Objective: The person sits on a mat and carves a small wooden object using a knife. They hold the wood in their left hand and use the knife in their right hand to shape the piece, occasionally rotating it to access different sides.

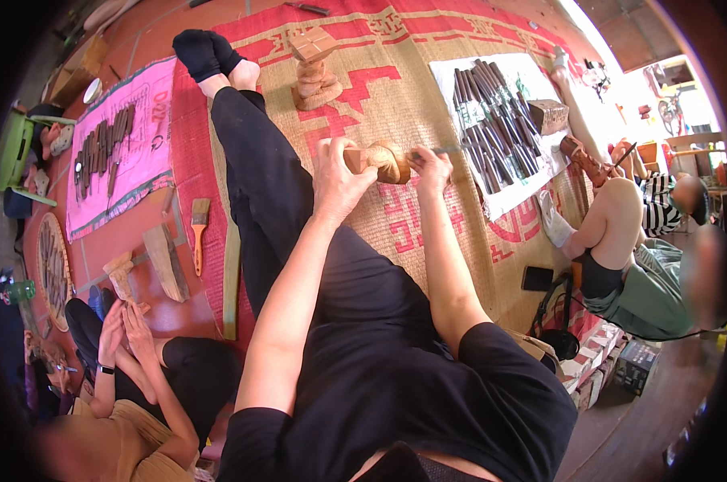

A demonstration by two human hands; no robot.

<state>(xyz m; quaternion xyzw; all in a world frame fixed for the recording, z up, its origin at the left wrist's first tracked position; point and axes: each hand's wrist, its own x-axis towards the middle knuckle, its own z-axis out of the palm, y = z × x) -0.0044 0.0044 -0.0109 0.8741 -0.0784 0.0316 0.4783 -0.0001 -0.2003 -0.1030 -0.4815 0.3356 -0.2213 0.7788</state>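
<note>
Head view: to the left of the woven straw mat (412, 88), one round wicker tray (40, 269) is filled with slim pieces, too overlapped to be counted. Nearer the mat, one pink cloth (151, 161) is spread, with a row of slim dark tools laid across it. Beside the mat's left edge, two pale wooden pieces are seen: one carved, waisted piece (119, 271) and one rough, flat-sided block (165, 261). On the mat's red left border, one flat brush (200, 233) with an orange handle is laid. Toward the mat's far edge, one stacked carving (316, 84) of rounded tiers is topped by a flat square. Above the mat's middle, the squared left end of one carved wooden piece (392, 163), rounded and grooved, is clasped by the left hand (336, 175). At its right end the right hand (432, 166) is narrowed; a slim dark tool (440, 150), mostly hidden, appears to be pinched. On the mat's right part, many dark-handled tools are laid on one white cloth (512, 197), alongside one wooden block (547, 115).
</note>
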